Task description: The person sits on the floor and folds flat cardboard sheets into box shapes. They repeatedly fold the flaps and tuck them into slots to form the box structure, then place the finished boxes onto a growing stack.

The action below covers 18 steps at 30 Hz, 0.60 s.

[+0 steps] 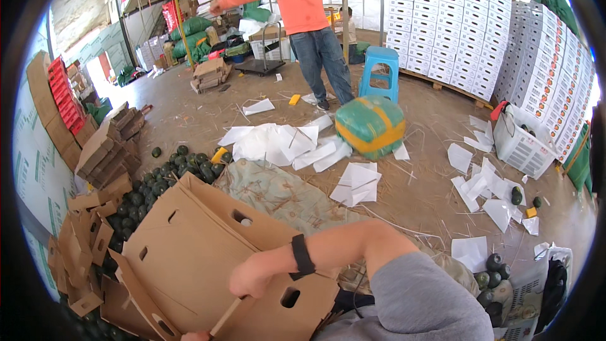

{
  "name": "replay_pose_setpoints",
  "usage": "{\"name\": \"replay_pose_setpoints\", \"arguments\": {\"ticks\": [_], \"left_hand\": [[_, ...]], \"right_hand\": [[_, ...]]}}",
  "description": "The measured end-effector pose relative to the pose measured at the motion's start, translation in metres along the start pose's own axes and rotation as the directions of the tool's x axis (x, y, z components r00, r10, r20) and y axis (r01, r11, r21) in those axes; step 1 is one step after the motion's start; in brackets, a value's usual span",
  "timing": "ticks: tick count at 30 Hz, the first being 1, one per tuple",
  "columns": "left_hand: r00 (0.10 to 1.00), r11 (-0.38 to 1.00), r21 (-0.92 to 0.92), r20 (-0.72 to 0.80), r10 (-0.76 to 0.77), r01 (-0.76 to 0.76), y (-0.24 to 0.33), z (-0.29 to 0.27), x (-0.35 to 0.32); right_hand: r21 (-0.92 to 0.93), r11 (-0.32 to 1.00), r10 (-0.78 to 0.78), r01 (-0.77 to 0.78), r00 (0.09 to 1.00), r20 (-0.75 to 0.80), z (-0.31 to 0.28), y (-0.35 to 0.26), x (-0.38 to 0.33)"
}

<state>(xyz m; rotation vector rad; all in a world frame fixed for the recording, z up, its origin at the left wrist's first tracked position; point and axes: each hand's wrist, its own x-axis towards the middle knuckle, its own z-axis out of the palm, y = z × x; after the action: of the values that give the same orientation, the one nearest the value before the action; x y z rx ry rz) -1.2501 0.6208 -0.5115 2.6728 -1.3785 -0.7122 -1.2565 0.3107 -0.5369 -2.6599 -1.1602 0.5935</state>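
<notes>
A large brown cardboard box (189, 246) with cut-out hand holes lies tilted in front of me, its flaps open. My right hand (252, 280), a black band on the wrist, reaches across from the right and is closed on a flap at the box's near side. Only a sliver of my left hand (192, 336) shows at the bottom edge, under the box's lower flap; its grip is hidden. A heap of dark green round fruits (161, 180) lies just behind and left of the box.
A person in an orange top (303, 6) stands at the back beside a blue stool (380, 72). A green and yellow wrapped bundle (370, 126) and white paper sheets (271, 142) lie on the floor. Stacked white cartons (486, 31) fill the right, folded cardboard (107, 151) the left, and a white crate (521, 145) stands right.
</notes>
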Motion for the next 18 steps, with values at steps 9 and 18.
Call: {"name": "replay_pose_setpoints", "arguments": {"ticks": [9,18], "left_hand": [[0.593,0.734,-0.538,-0.771,-0.231,-0.413,0.039,-0.040,-0.069],[0.502,0.135,-0.804,-0.482,-0.718,-0.579,-0.025,-0.017,-0.110]], "right_hand": [[0.170,0.980,-0.035,0.103,0.932,-0.361,0.011,0.014,-0.037],[0.160,0.972,-0.018,0.172,0.736,-0.677,-0.003,0.011,-0.066]]}}
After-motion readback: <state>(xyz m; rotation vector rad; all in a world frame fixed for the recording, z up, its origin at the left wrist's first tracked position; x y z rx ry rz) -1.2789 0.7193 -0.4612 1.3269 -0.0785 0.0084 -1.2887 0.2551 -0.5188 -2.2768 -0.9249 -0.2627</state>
